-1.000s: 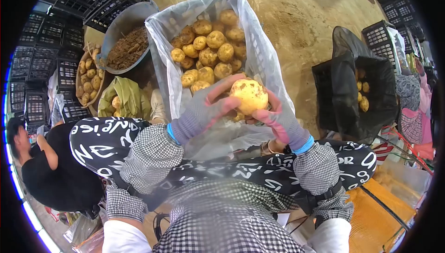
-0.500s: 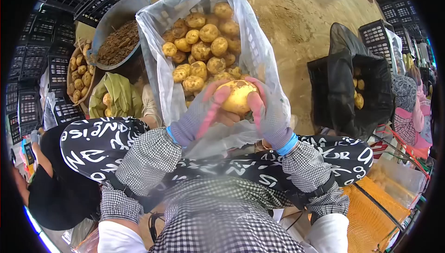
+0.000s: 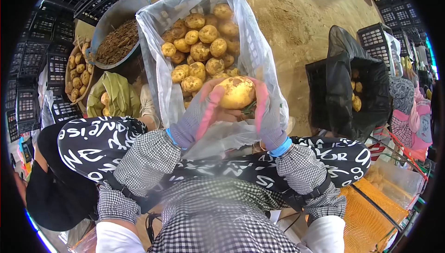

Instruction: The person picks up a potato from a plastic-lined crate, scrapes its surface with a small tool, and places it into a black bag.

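Potato [image 3: 237,92]: large, yellow, held above the near edge of the clear-lined crate [image 3: 160,67], not in it.
Left hand [image 3: 197,114]: gloved, fingers curled round the potato's left side.
Right hand [image 3: 268,118]: gloved, closed on its right side.
Progress: clear-lined crate looks well filled; black-lined crate [image 3: 333,81] holds a few; this potato is not yet placed.
Unclear: dark object under the potato, possibly a tool.
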{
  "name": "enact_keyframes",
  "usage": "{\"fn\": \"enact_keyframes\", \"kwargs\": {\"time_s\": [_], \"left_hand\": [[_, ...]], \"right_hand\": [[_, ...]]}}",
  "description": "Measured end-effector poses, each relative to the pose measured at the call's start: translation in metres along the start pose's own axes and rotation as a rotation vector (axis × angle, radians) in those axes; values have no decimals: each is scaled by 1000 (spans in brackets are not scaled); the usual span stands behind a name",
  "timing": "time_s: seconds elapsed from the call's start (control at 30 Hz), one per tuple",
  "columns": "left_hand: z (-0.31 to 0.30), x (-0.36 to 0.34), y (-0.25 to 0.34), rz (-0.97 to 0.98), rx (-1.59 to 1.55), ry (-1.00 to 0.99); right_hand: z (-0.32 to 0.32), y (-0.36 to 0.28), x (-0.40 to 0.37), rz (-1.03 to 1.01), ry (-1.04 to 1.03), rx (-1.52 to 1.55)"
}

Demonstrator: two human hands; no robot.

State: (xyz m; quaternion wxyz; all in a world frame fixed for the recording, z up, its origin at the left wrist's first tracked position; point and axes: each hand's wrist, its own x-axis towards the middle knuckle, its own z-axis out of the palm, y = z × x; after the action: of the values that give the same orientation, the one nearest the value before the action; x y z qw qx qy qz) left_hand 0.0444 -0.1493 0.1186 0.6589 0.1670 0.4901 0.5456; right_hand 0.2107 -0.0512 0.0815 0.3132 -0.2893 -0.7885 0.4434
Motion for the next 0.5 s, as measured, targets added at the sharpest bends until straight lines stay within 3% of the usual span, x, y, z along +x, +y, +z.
{"fn": "enact_keyframes", "kwargs": {"time_s": [0.07,0.2,0.3,0.5], "left_hand": [[6,-3,-3,90,25,34],[19,-10,-4,53,-45,22],[23,-13,4,9,-137,8],[23,-16,5,66,-163,-45]], "right_hand": [[0,5,-2,103,-25,86],[-4,-33,7,436,9,434],[-6,-34,7,409,29,439],[-10,-30,9,272,74,-37]]}}
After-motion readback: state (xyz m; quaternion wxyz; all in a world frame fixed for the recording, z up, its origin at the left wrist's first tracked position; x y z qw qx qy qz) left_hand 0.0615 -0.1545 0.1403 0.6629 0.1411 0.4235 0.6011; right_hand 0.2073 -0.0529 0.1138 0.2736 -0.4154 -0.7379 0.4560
